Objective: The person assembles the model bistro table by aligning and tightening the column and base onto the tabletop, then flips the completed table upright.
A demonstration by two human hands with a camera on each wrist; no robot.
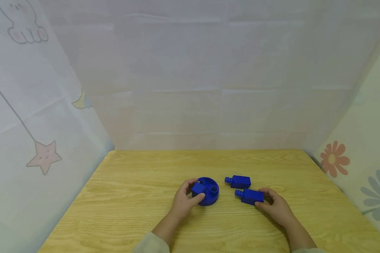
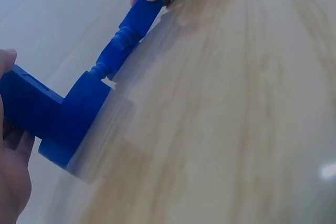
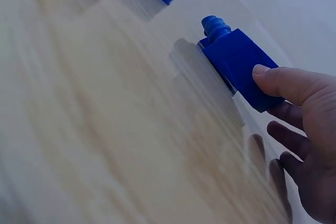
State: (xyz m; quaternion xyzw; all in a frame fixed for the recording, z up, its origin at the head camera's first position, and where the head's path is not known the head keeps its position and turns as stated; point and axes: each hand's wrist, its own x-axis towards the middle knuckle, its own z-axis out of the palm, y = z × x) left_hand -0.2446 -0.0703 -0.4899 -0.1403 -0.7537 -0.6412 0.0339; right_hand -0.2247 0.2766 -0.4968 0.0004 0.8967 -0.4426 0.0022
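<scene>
A round blue base with a raised ring-shaped socket lies on the table. Upright on it stands a blue rectangular block, which my left hand grips between thumb and fingers. To the right, my right hand pinches the rear end of a second blue block, thumb on one side and fingers on the other. This block has a ridged, screw-like neck that points left toward the base. Just behind it lies a similar blue block, its neck also facing left.
The wood-grain table runs back to a pale covered wall. Side walls with printed drawings, a star on the left and flowers on the right, border it.
</scene>
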